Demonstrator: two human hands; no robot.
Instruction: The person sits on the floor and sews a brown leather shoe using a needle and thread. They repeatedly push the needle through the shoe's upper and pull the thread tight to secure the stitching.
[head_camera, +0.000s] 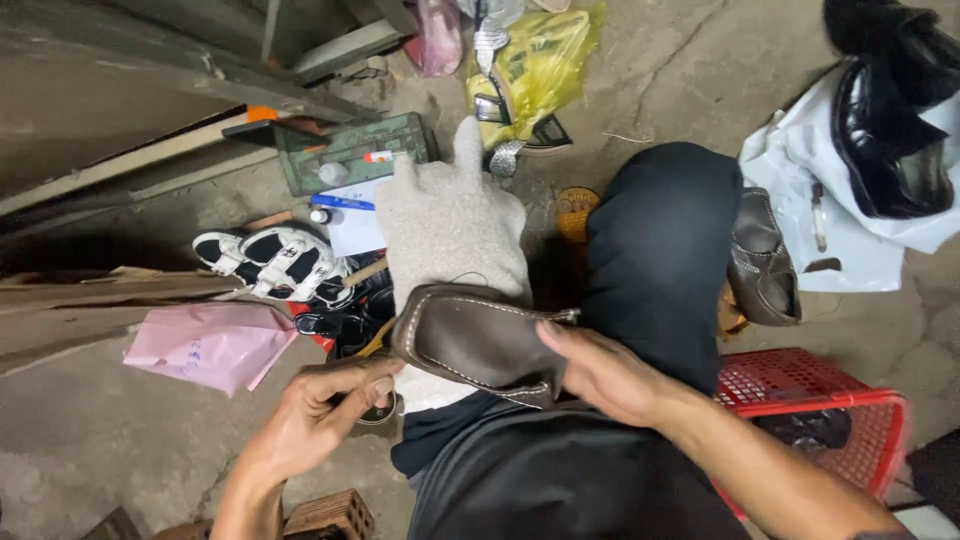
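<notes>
Rough concrete floor; both hands (320, 410) (600, 370) grip stitched brown leather shoe (475, 340).

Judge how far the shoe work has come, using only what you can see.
Looks done: white stitching runs along the brown shoe. In hand: right hand steadies it on the knee; left hand grips a small tool, unclear which. Left: a second brown shoe waits untouched.

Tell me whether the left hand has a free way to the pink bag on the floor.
Probably yes. The left hand pinches something small by the brown shoe, and the pink bag lies open on the concrete to its left with nothing between; it would need to let go first.
</notes>
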